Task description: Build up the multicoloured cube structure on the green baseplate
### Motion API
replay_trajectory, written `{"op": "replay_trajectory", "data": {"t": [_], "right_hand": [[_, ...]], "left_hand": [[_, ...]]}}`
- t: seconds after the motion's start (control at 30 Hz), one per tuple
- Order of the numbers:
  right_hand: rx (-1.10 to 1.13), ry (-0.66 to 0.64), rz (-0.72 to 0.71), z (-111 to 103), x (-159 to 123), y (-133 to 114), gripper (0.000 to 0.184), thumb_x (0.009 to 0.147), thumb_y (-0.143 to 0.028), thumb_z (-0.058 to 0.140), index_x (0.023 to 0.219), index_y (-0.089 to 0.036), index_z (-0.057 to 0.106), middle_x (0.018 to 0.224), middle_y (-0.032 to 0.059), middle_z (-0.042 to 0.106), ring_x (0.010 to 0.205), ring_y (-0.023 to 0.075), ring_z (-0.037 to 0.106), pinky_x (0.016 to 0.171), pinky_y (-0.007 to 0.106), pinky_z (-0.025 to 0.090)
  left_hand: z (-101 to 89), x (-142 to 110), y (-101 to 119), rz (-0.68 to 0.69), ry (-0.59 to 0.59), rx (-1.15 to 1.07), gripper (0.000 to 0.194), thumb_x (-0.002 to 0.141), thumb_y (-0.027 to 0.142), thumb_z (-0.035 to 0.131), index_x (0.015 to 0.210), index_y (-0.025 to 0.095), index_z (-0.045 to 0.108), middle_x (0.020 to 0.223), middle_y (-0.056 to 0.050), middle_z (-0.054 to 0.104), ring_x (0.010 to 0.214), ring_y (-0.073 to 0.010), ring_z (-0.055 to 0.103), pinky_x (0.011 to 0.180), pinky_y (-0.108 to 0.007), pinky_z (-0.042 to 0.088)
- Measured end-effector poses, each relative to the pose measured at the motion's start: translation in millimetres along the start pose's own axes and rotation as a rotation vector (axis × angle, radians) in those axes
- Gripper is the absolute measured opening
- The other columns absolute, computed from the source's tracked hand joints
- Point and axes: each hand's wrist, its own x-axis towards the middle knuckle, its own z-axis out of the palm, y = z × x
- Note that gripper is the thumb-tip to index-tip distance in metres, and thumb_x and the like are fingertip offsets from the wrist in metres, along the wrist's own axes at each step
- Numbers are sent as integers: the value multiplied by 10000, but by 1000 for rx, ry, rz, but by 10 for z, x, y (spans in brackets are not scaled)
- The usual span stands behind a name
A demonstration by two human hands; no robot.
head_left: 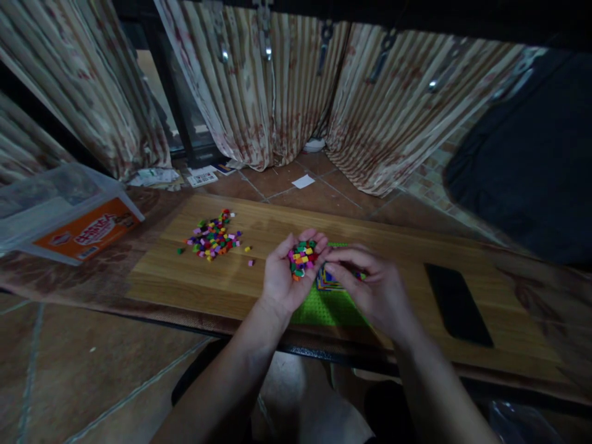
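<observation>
Left hand cups bricks, right hand works at stacked bricks

Left hand (280, 280) palm up, cupped, fingers half curled around a handful of bricks (303, 256) in mixed colours; held above the middle of the wooden board (393, 246). Right hand (379, 290) beside it, thumb and forefinger brought close together at the brick structure (326, 282); can't tell if a brick is pinched between them. Structure is layered, blue and yellow among its colours, partly covered by the right hand. It stands on the green baseplate (330, 306), which lies at the near edge of the board, about midway along.

Loose brick pile (215, 237) spread towards the board's far left corner. Green brick (180, 251) lies apart, nearest the left edge; yellow brick (248, 248) and pink brick (251, 263) sit apart on the pile's other side. Dark flat slab (457, 305) lies towards the right end, near corner side. Clear plastic box (90, 229) with orange label just beyond the left edge. Striped curtains (277, 92) hang past the far edge.
</observation>
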Motion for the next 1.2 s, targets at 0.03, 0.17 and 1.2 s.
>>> {"op": "replay_trajectory", "data": {"t": [0.03, 0.17, 1.2], "right_hand": [[-43, -20, -18, 43, -10, -33, 122, 851, -267, 624, 916, -257, 727, 949, 34, 707, 888, 190, 651, 788, 338, 511], [-157, -48, -51, 144, -26, -81, 176, 858, -202, 603, 985, -263, 710, 1017, 40, 685, 984, 203, 636, 864, 357, 501], [-233, 134, -45, 75, 30, 61, 100, 863, -242, 598, 885, -240, 696, 864, 23, 659, 776, 164, 619, 701, 289, 468]], "left_hand": [[-3, 0, -5, -5, -1, 4, 305, 916, 276, 450, 856, 101, 692, 876, -107, 699, 849, -176, 674, 846, -312, 538], [-19, -4, -26, -18, -15, 30, 307, 911, 301, 462, 869, 105, 694, 885, -109, 704, 877, -186, 675, 885, -319, 515], [-36, -56, 58, -135, 85, 296, 259, 876, 289, 574, 713, 89, 597, 596, 19, 478, 390, 4, 357, 305, -90, 165]]}}
